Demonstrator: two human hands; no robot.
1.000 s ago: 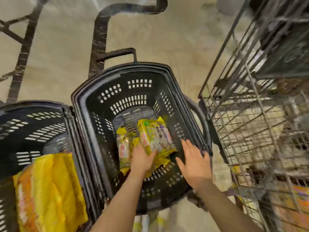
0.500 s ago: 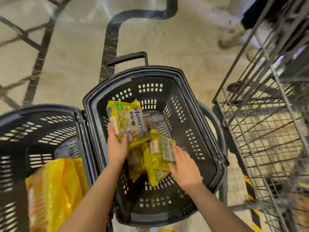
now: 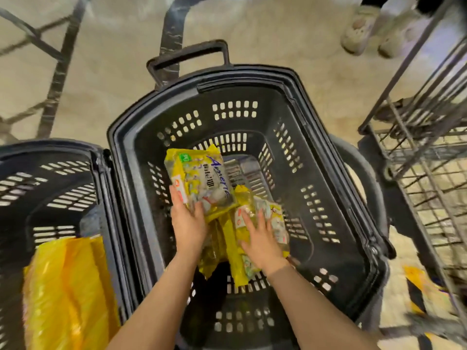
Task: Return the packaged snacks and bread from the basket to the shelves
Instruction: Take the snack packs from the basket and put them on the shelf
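Two yellow film-wrapped snack packets are found inside the black basket (image 3: 255, 79), which stands on the floor beside a wire shelf rack (image 3: 429, 173). The upper packet (image 3: 199, 180) is raised off the basket floor, tilted, with its printed face upward; the lower packet (image 3: 267, 215) lies among further crumpled yellow wrapping near the basket bottom. Both are judged light, soft and crinkly, with slick film likely to slide under a loose hold, and contents that may crush if squeezed. A hold across the short edge or over the sealed seam is judged preferable to pressure on the middle. The left hand (image 3: 188, 221) is seen gripping the upper packet at its near lower end, the thumb laid over the front face and the fingers behind. The right hand (image 3: 260, 236) is spread flat, fingers nearly straight, resting on top of the lower packet; no closed hold is seen there. A second basket (image 3: 50, 157) to the left holds a large yellow bag (image 3: 68, 294).
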